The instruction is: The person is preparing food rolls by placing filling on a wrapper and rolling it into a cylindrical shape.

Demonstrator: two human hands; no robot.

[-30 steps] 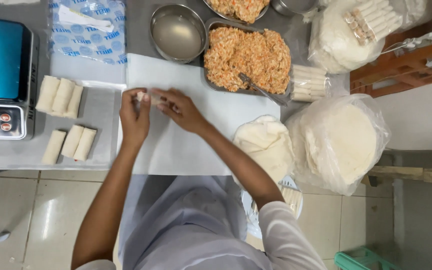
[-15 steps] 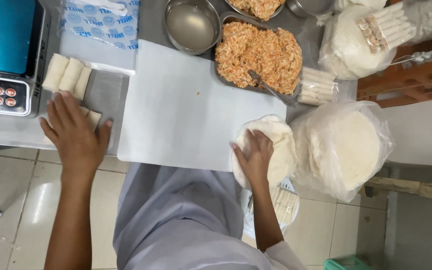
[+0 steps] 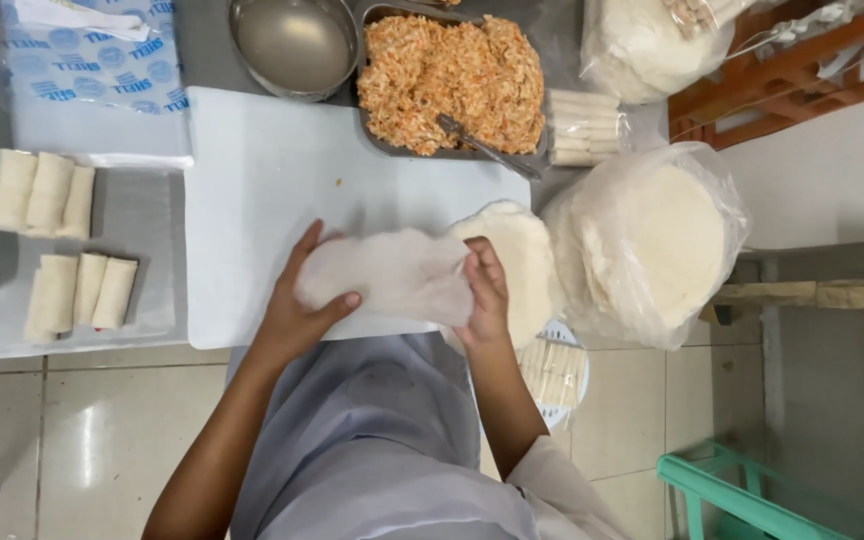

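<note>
- Head view: left hand (image 3: 302, 305) closed on the left end of a thin white wrapper sheet (image 3: 387, 275), thumb on top, fingers tucked beneath.
- Right hand (image 3: 484, 292) pinching the same sheet at its right end, fingers curled over the edge.
- Sheet stretched between both hands, slightly crumpled, held just over the near edge of the white cutting board (image 3: 252, 180).
- Just right of the right hand, touching or nearly so: stack of round wrappers (image 3: 522, 250), partly overhanging the board edge.
- Further right of that hand: clear bag of more round wrappers (image 3: 652, 240).
- Ahead of the right hand, well apart: metal tray of orange shredded filling (image 3: 452, 85) with a utensil (image 3: 482, 145) resting in it.
- Ahead of the left hand: metal bowl (image 3: 294, 45) of cloudy liquid.
- Far left of the left hand: two groups of three finished rolls (image 3: 82, 292) on a metal sheet.
- Below the right hand, near the floor: white basket (image 3: 557, 365) holding pale rolls.
</note>
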